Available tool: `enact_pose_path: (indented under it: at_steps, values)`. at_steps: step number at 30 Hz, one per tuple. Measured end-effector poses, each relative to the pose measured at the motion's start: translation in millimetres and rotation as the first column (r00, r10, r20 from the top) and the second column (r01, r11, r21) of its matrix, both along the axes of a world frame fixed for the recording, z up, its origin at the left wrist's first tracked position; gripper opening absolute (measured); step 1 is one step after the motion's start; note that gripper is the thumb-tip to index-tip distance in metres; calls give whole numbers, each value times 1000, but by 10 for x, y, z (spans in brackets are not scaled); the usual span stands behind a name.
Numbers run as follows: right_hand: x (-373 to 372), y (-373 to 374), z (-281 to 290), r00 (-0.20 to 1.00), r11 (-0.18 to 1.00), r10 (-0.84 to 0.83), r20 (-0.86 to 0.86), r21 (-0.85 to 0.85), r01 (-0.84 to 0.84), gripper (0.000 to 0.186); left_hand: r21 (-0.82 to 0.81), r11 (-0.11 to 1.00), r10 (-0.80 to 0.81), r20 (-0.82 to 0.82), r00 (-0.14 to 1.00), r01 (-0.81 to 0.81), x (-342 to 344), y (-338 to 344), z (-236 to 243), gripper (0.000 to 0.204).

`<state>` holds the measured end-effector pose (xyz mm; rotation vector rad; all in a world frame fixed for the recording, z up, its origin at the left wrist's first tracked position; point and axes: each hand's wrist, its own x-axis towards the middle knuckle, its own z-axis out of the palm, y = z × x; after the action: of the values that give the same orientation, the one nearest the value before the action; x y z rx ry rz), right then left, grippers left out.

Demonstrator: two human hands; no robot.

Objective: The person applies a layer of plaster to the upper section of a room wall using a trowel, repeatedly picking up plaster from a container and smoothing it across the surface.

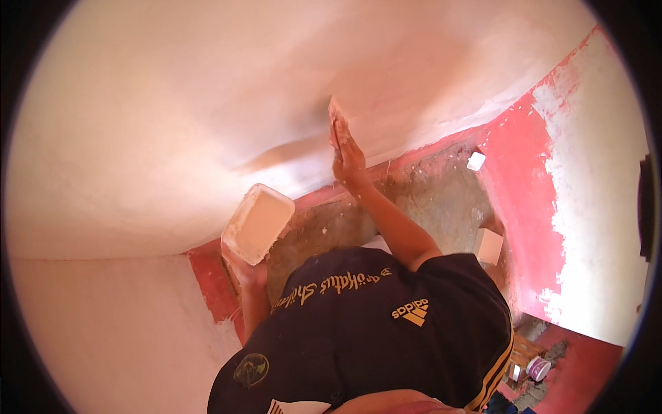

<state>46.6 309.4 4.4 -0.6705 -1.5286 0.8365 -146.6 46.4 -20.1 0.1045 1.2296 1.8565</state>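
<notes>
A white rectangular plastic tub [258,219], its rim smeared with paste, rests tilted in my left hand [246,272]. Pale, smooth paste [263,215] fills its inside. My left fingers close around the tub's lower side and are partly hidden by it. Farther ahead, my right hand [347,153] is raised close to the pale wall [207,103], its fingers pressed together and coated with whitish paste. Something thin and paste-covered seems to lie along those fingers, seen edge-on, and its kind cannot be made out. A shadow of the hand falls on the wall.
Red paint [527,200] borders the foot of the walls, with ragged white patches over it at the right. On the grey floor [427,196] lie a small white item [476,161] and a pale box-like block [489,246]. Behind me at lower right is a white-and-purple tub [538,368].
</notes>
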Motion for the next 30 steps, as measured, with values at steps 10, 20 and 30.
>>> enact_pose_path:
  at_steps: [10,20,30]
  values:
    - [530,785,108,875,874,-482,-41,-92,477,45,4,997,-77,-56,995,78,52,182,90,63]
    - [725,663,-128,857,873,-488,167,89,480,46,12,1000,-28,-113,993,29,158,166,49,64]
    - [-99,319,-614,988,987,151,-11,54,-150,47,-71,996,-59,-112,992,52,275,228,133,65]
